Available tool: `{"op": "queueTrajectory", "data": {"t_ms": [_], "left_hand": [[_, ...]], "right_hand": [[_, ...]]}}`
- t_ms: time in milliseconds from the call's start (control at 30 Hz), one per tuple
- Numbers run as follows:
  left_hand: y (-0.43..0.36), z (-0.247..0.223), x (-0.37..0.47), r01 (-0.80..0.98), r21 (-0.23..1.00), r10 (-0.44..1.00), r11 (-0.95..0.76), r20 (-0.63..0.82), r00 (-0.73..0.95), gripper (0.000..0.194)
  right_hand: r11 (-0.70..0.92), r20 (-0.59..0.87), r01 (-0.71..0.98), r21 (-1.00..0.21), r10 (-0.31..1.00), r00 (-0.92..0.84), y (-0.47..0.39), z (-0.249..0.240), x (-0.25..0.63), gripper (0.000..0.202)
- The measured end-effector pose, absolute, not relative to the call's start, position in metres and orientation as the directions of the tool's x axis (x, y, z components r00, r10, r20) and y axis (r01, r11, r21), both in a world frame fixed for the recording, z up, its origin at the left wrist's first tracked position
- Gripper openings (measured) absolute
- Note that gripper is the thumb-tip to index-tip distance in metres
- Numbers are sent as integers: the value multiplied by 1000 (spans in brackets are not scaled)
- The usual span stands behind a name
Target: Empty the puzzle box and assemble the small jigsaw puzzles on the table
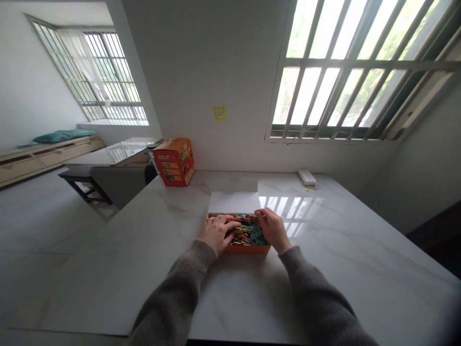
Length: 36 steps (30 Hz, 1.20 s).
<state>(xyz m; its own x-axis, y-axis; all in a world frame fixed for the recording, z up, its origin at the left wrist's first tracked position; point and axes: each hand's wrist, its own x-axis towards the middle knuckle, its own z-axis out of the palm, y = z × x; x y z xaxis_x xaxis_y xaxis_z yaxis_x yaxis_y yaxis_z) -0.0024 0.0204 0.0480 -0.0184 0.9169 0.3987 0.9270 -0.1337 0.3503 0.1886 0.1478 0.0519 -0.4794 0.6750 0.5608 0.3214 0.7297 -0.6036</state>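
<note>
An open orange box lies on the table before me, with its white lid folded back toward the wall. It is filled with small flat coloured pieces that look like jigsaw puzzle pieces, teal ones toward the right. Over the left part of the box rests my left hand, fingers spread across the pieces and the thumb apart. My right hand is at the right side, its bent fingers hooked over the rim near the back corner. Its fingertips are partly hidden.
A larger orange-red box stands at the table's back left. At the back right lies a white power strip with its cable. A yellow note is stuck to the wall behind the marble-patterned table. A barred window is at right.
</note>
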Motion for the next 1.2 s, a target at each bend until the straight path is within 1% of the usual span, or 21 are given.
{"op": "queueTrajectory", "data": {"t_ms": [33, 100, 133, 200, 333, 400, 533, 633, 733, 833, 900, 933, 967, 1033, 1067, 1133, 1200], "left_hand": [[20, 48, -3, 926, 349, 910, -146, 413, -13, 32], [20, 47, -5, 923, 348, 894, -165, 447, -9, 24], [20, 47, -6, 921, 350, 885, -173, 465, -10, 20], [20, 47, -7, 915, 360, 870, -182, 493, -20, 16], [19, 51, -8, 899, 411, 853, -153, 514, -90, 15], [18, 53, -8, 887, 440, 858, -138, 500, -115, 14], [17, 55, -9, 852, 496, 887, -171, 454, -87, 18], [16, 56, -12, 807, 560, 886, -186, 451, -109, 20], [15, 58, -13, 765, 619, 846, -179, 494, -202, 18], [14, 59, -12, 691, 713, 729, -117, 534, -428, 20], [14, 60, -10, 542, 832, 651, -114, 475, -592, 29], [15, 60, -7, 429, 893, 647, -135, 408, -644, 35], [16, 61, -4, 305, 939, 671, -157, 328, -664, 41], [17, 62, 5, 88, 983, 767, -164, 183, -615, 51], [17, 62, 11, 24, 988, 819, -151, 139, -556, 53], [16, 62, 23, 15, 990, 896, -142, 135, -424, 52], [14, 61, 32, 97, 978, 922, -182, 204, -330, 46]], "right_hand": [[694, 564, 268, -668, 707, -426, 147, 53, 190, 31], [597, 525, 139, -790, 776, -349, 146, 56, 191, 32], [544, 494, 78, -836, 806, -325, 145, 58, 192, 33], [462, 444, -11, -887, 844, -299, 142, 60, 192, 35], [382, 394, -104, -919, 867, -305, 127, 59, 188, 33], [378, 395, -117, -918, 856, -334, 118, 56, 184, 30], [489, 469, -38, -872, 810, -352, 106, 49, 179, 27], [526, 482, 22, -850, 794, -370, 106, 45, 178, 25], [545, 488, 46, -837, 782, -387, 106, 44, 178, 27], [518, 478, 4, -856, 793, -378, 105, 48, 179, 34], [466, 455, -70, -882, 804, -383, 103, 53, 180, 36], [433, 440, -112, -894, 806, -396, 102, 55, 180, 34], [402, 425, -148, -904, 803, -417, 101, 58, 179, 33], [376, 414, -176, -910, 788, -455, 97, 61, 178, 29], [398, 427, -164, -903, 777, -463, 96, 62, 177, 27], [502, 487, -98, -859, 743, -460, 93, 63, 175, 23], [614, 552, -23, -789, 692, -465, 91, 64, 174, 21]]}}
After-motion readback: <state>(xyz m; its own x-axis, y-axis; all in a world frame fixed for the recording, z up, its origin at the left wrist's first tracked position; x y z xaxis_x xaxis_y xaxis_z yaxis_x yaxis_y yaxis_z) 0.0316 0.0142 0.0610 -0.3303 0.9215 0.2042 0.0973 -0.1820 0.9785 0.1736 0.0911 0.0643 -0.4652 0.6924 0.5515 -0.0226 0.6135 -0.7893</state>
